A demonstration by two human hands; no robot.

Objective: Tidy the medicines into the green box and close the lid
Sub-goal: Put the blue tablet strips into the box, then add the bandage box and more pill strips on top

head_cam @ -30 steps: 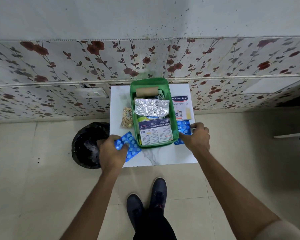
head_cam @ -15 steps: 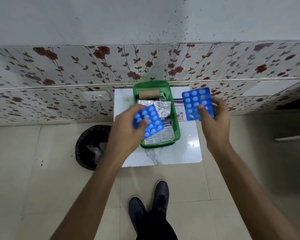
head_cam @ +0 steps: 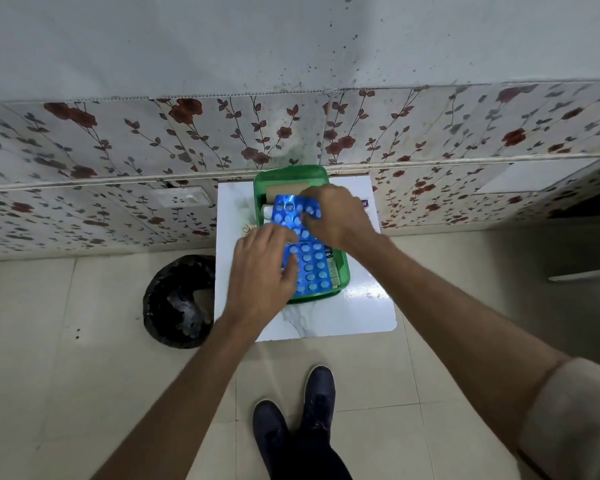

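The green box [head_cam: 342,277] stands open on a small white table [head_cam: 357,313] against the wall. My left hand [head_cam: 260,271] presses a blue blister strip [head_cam: 310,268] down onto the near half of the box's contents. My right hand [head_cam: 333,216] holds a second blue blister strip [head_cam: 288,213] flat over the far half. Both strips lie inside the box's rim. A brown roll [head_cam: 286,191] shows at the far end of the box. The hands and strips hide the other medicines underneath.
A black-lined waste bin [head_cam: 177,303] stands on the floor left of the table. A yellow pill strip [head_cam: 247,229] peeks out on the table left of the box, and a plaster box corner [head_cam: 363,203] on the right. My dark shoes [head_cam: 298,420] are below the table.
Both hands have come down from mid-air with their blue blister strips and now lay them on top of the box's contents, the left one near, the right one far.
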